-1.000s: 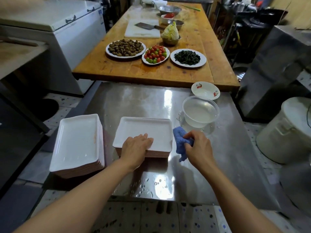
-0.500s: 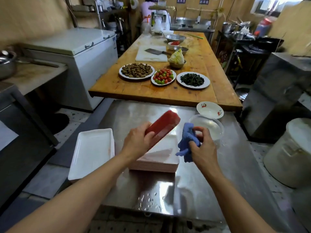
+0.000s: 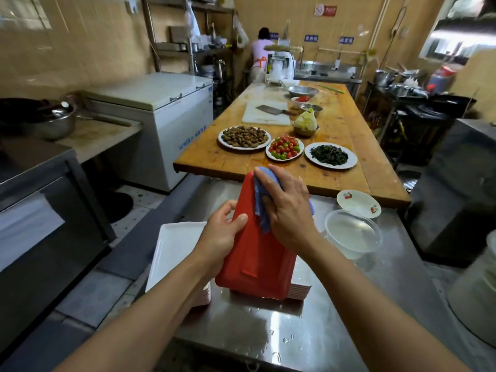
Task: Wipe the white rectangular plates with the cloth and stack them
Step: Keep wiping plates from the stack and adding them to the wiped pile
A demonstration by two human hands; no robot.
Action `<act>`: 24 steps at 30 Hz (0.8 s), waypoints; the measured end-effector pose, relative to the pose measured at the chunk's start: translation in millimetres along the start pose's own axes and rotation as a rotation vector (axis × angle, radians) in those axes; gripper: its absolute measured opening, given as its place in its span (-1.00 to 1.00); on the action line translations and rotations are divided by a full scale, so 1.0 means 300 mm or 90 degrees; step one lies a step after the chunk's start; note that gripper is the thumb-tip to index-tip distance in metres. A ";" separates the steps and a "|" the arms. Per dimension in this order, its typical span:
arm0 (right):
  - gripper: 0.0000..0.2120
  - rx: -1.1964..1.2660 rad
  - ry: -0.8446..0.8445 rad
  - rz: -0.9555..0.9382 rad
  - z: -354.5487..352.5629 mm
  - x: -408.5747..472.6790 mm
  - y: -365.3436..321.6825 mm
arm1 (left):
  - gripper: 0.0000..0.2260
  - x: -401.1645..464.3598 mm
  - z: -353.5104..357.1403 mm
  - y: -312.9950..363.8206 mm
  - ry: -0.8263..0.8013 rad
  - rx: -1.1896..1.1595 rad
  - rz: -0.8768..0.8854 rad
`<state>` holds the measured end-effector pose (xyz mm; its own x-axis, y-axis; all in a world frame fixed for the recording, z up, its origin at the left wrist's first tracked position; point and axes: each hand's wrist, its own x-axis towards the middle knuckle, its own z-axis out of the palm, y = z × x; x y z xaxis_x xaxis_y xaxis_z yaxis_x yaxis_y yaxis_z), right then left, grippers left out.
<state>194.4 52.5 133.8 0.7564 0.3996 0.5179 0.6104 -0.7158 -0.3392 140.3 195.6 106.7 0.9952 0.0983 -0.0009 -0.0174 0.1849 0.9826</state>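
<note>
A rectangular plate [image 3: 255, 261] stands tilted up on its short edge, its red underside facing me. My left hand [image 3: 221, 234] grips its left rim. My right hand [image 3: 290, 210] presses a blue cloth [image 3: 261, 200] flat against the upper part of the red underside. The plate's lower edge sits over a stack of plates [image 3: 299, 289] on the steel table [image 3: 308, 331]. A second stack of white rectangular plates [image 3: 174, 251] lies to the left, partly hidden by my left forearm.
A clear plastic bowl of water [image 3: 354, 234] and a small saucer [image 3: 358, 204] stand right of the plates. A wooden table [image 3: 341, 173] beyond holds three food plates, a cutting board and a cleaver. A white bucket [image 3: 477, 299] is at right. A person works far back.
My left hand lifted the top plate off the middle stack and tipped it upright, red underside toward me. My right hand brought the cloth from beside the stack onto that underside.
</note>
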 end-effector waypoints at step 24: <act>-0.48 0.387 0.064 0.414 -0.020 -0.237 0.074 | -0.89 0.083 0.135 -0.069 0.142 -0.219 -0.024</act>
<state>152.7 4.9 94.1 0.9894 -0.0515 0.1356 0.1097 -0.3454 -0.9320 169.3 154.5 93.9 0.9510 0.2878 -0.1134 -0.0501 0.5051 0.8616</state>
